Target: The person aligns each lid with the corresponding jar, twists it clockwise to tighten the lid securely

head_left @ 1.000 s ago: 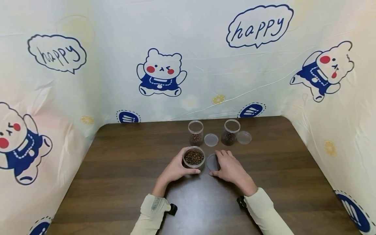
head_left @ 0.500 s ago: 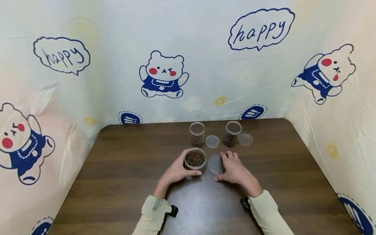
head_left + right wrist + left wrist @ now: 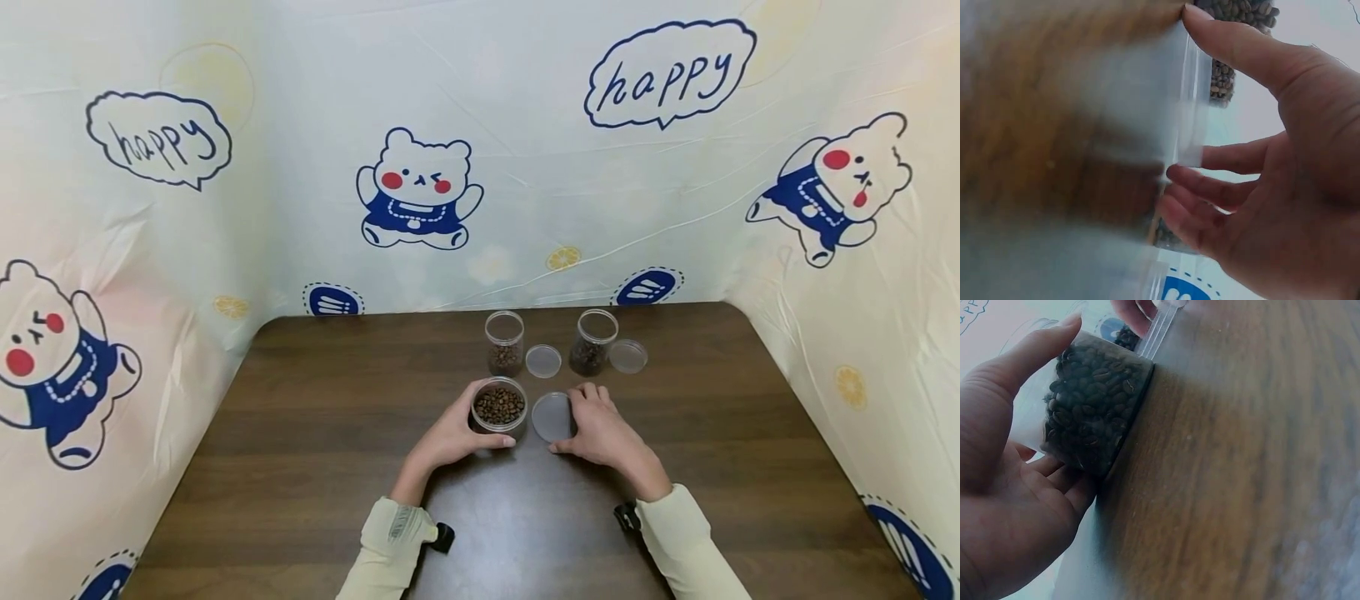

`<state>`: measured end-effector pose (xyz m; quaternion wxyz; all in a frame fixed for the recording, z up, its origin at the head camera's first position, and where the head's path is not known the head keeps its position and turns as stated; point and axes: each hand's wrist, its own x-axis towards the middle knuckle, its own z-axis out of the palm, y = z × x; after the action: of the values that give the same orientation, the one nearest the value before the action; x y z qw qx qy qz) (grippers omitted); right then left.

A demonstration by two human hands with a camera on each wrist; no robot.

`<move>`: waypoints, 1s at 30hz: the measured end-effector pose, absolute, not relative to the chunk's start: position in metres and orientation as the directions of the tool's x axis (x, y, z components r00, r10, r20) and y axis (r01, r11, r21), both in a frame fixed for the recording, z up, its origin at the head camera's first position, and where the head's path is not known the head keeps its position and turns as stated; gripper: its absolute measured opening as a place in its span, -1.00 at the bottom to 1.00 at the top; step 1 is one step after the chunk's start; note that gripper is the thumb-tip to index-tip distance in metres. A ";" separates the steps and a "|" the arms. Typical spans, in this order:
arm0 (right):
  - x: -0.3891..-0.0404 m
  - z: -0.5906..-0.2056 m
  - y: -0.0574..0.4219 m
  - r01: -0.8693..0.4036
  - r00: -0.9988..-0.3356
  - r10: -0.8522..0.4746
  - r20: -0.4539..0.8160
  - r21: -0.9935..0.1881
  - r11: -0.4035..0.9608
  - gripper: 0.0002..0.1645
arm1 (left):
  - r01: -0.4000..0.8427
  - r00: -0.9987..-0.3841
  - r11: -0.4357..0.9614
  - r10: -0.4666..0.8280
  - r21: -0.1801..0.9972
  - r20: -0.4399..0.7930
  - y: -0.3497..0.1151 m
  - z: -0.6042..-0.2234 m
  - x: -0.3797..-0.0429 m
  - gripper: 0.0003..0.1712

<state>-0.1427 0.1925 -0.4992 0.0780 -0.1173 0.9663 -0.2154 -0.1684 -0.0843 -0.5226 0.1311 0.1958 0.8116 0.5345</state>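
Observation:
My left hand (image 3: 450,429) holds a clear jar of coffee beans (image 3: 498,407) upright on the table, thumb across the near side and fingers round the far side. In the left wrist view the beans (image 3: 1091,394) show through the jar's wall. Just right of the jar lies a clear round lid (image 3: 551,418). My right hand (image 3: 603,433) grips this lid by its right side. In the right wrist view the thumb (image 3: 1235,47) is at one edge of the lid (image 3: 1191,94) and the fingers (image 3: 1200,194) are at the other.
Two taller open jars, one with brown beans (image 3: 505,357) and one with darker beans (image 3: 588,354), stand behind on the wooden table (image 3: 315,433). A lid (image 3: 543,361) lies between them and another lid (image 3: 628,356) at the far right. A printed curtain (image 3: 525,200) surrounds the table.
My right hand has shifted slightly right, uncovering more of the lid, and its thumb has come in to the lid's near edge. The left hand and its jar stay in place.

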 end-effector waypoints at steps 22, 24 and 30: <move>-0.142 -0.486 0.195 -0.232 -0.953 -0.302 -0.007 -0.624 0.747 0.13 | 0.158 -0.893 0.355 0.449 0.921 -0.020 -0.084 -0.524 -0.169 0.14; -0.141 -0.487 0.193 -0.212 -0.958 -0.287 -0.014 -0.641 0.738 0.12 | 0.154 -0.894 0.358 0.446 0.921 -0.024 -0.084 -0.525 -0.169 0.15; -0.141 -0.490 0.189 -0.197 -0.962 -0.274 -0.012 -0.663 0.723 0.10 | 0.157 -0.894 0.363 0.448 0.919 -0.025 -0.084 -0.524 -0.168 0.14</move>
<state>-0.1407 0.1890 -0.4901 0.0545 -0.1271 0.9265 -0.3501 -0.1685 -0.0841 -0.5235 0.1368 0.1858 0.8141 0.5330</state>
